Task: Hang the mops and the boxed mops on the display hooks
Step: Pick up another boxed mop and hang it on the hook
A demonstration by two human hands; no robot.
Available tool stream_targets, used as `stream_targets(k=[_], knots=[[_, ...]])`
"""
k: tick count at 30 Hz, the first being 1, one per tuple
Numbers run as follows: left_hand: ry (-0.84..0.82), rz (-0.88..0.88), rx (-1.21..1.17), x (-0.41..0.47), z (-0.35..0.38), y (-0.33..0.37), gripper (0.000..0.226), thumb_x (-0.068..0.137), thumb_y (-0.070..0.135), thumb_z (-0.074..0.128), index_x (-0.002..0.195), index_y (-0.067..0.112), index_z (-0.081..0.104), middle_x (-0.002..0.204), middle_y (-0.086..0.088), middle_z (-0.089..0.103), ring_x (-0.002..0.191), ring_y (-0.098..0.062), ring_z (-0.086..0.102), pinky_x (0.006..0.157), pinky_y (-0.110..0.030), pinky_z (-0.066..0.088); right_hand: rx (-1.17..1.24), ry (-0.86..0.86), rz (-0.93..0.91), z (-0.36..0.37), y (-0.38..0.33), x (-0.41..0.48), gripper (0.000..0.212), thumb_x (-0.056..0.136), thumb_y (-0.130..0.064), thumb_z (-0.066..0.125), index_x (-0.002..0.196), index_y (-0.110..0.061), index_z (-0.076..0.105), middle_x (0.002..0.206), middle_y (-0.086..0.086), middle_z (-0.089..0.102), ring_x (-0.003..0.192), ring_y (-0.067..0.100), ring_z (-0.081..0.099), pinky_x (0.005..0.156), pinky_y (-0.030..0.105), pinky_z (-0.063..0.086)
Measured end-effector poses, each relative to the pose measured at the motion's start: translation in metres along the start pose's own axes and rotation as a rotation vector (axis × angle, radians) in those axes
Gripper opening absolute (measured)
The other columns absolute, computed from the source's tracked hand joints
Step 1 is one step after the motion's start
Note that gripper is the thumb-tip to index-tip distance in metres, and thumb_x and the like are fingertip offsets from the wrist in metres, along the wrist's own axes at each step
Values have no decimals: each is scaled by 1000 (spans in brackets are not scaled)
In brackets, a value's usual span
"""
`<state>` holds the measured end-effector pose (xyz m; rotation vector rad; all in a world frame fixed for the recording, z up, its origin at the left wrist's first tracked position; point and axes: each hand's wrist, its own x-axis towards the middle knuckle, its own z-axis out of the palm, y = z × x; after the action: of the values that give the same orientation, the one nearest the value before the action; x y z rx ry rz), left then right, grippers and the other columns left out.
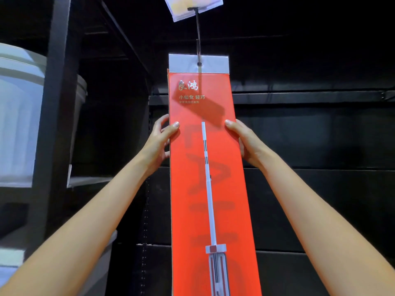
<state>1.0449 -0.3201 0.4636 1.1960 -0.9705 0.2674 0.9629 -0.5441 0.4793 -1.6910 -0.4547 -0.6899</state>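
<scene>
Red cardboard mop box [211, 178] hung on a dark metal hook [198, 39]. Its side edges were gripped by the left hand [159, 139] and the right hand [245, 142], thumbs in front.

The red box [213, 189] runs out of the bottom edge, so its lower end is not seen. It hides the fingers of the right hand [245, 142] fully and those of the left hand [158, 144] in part. The label [192, 7] is cut by the top edge and its print is blurred. The smallest print on the box is unreadable. The white tubs [17, 114] are cut off at the left edge and blurred.
</scene>
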Motion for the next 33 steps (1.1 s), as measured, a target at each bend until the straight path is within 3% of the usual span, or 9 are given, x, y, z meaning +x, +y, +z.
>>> stream_targets(k=[5, 8, 15, 20, 24, 28, 33], knots=[[66, -36, 5, 5, 7, -2, 52, 91, 31, 60, 139, 25, 41, 116, -2, 61, 96, -12, 61, 80, -34, 51, -3, 160, -32, 7, -2, 0, 52, 78, -48, 68, 125, -26, 59, 116, 2, 69, 102, 21, 68, 89, 44, 55], [53, -56, -21, 9, 4, -7, 60, 85, 34, 63, 141, 24, 43, 124, -8, 61, 101, -19, 63, 87, -41, 53, -45, 179, -21, 9, -2, -1, 46, 87, -44, 64, 129, -28, 56, 120, -1, 68, 100, 16, 68, 75, 34, 56], [35, -41, -64, 13, 7, -19, 47, 97, 25, 52, 143, 24, 42, 131, -8, 60, 108, -23, 64, 84, -36, 58, -115, 249, -46, 11, 3, -3, 48, 89, -43, 62, 135, -31, 53, 104, -2, 67, 85, 8, 66, 80, 35, 52], [85, -81, -26, 14, 13, -22, 46, 97, 27, 54, 141, 32, 43, 126, 1, 63, 115, -19, 61, 97, -49, 49, -132, 283, -76, 10, 6, -3, 37, 91, -38, 61, 127, -31, 59, 89, -6, 69, 68, 0, 68, 55, 15, 49], [117, -69, 22, 14, 17, -18, 44, 97, 27, 54, 139, 35, 44, 125, 4, 62, 108, -13, 63, 90, -42, 53, -157, 303, -85, 10, 5, -3, 38, 91, -39, 62, 127, -28, 58, 95, -5, 70, 78, 5, 69, 60, 18, 51], [171, -53, 77, 11, 18, -16, 42, 98, 29, 51, 140, 32, 44, 114, 10, 62, 93, -2, 63, 62, -21, 54, -147, 325, -62, 15, 8, -7, 41, 90, -39, 63, 128, -25, 57, 108, 2, 69, 91, 12, 69, 79, 31, 58], [201, -80, 93, 8, 16, -13, 42, 98, 35, 50, 140, 28, 45, 122, 4, 60, 92, -4, 63, 63, -21, 50, -126, 346, -31, 23, 13, -12, 41, 90, -40, 63, 127, -24, 58, 110, 3, 69, 95, 14, 69, 86, 37, 57]])
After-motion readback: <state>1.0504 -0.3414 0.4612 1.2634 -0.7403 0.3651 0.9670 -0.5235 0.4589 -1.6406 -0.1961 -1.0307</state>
